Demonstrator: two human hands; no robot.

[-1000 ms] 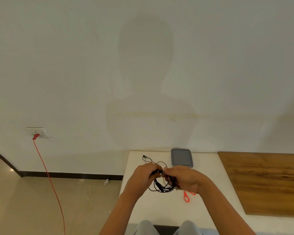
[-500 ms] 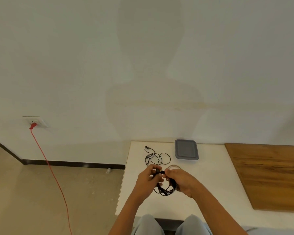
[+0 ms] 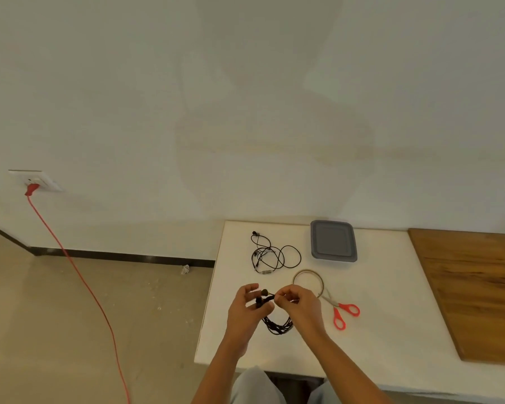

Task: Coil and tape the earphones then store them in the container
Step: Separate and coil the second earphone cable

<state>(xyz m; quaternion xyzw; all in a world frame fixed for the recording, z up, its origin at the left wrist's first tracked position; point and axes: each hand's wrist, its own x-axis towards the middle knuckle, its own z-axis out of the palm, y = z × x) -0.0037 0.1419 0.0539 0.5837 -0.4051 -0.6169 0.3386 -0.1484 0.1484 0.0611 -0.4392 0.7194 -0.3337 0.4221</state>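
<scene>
White table (image 3: 376, 339) with grey lidded container (image 3: 333, 241) at rear. Left hand (image 3: 245, 313) and right hand (image 3: 299, 309) both pinch the coiled black earphones (image 3: 277, 325), held between them above the table. Risk: loops may spring loose if either pinch slackens before the tape roll (image 3: 308, 282) is reached.

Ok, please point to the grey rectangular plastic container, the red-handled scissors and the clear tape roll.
Grey rectangular plastic container (image 3: 333, 241): head view, middle of its lid.
Red-handled scissors (image 3: 348, 310): head view, upper red handle loop.
Clear tape roll (image 3: 321, 280): head view, right side of ring.
</scene>
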